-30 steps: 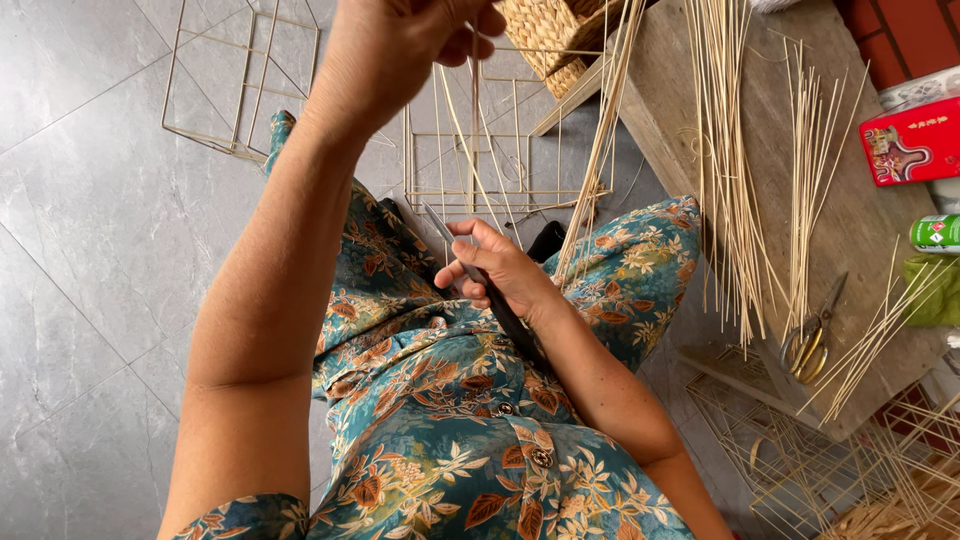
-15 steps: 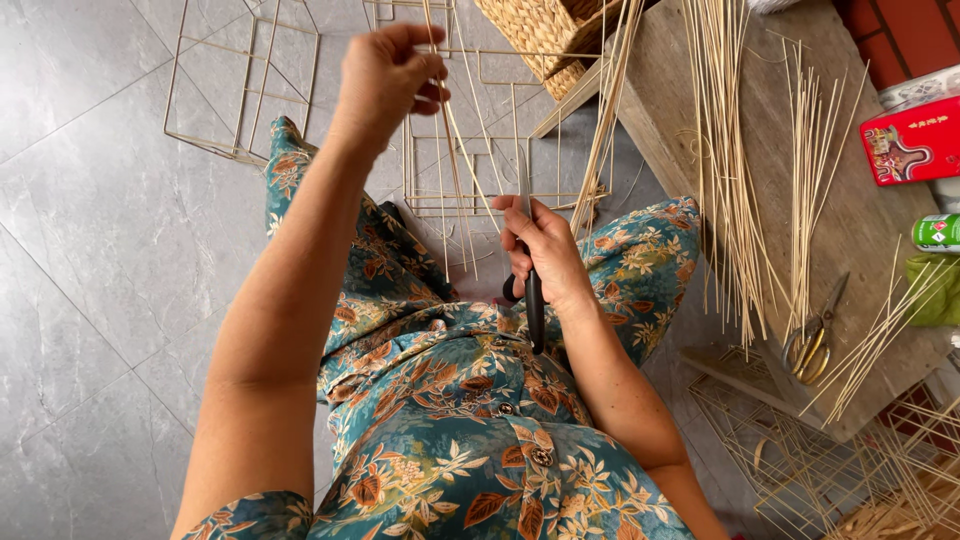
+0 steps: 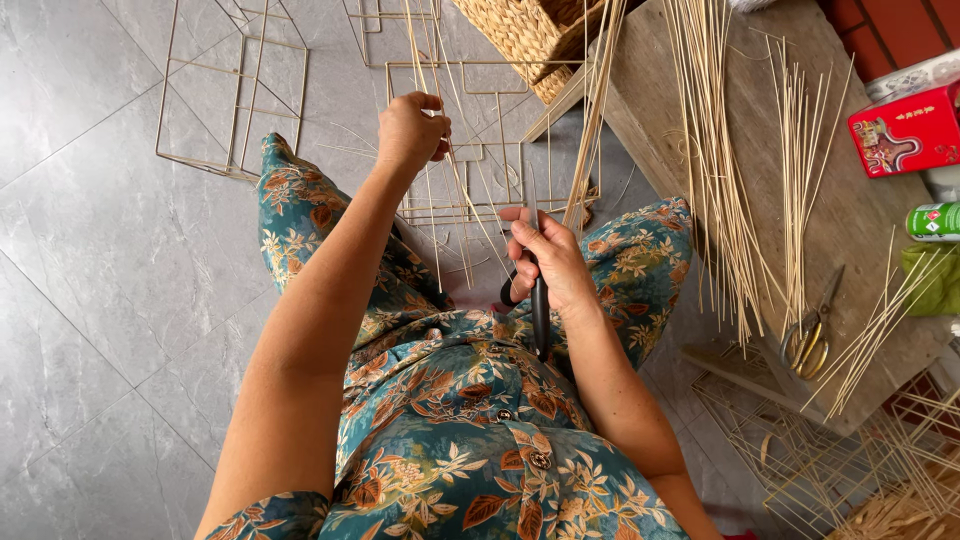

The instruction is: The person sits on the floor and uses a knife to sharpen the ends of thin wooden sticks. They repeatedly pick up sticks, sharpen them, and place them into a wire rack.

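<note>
Overhead, thin pale bamboo strips (image 3: 440, 150)

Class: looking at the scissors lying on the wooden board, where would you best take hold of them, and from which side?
Grip the scissors by the looped handles at their near end, coming from above. They lie flat on the wooden board, blades pointing away, loose sticks beside them.

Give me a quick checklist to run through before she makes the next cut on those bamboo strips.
1. Left hand grips the thin bamboo strips, held up: ok.
2. Right hand closed around the black-handled scissors: ok.
3. Blades placed on a strip: cannot tell, too thin to see.
4. Left fingers away from the blades: ok.
5. Spare strips on the wooden bench: ok.
6. Second pair of scissors lying on the bench: ok.
</note>
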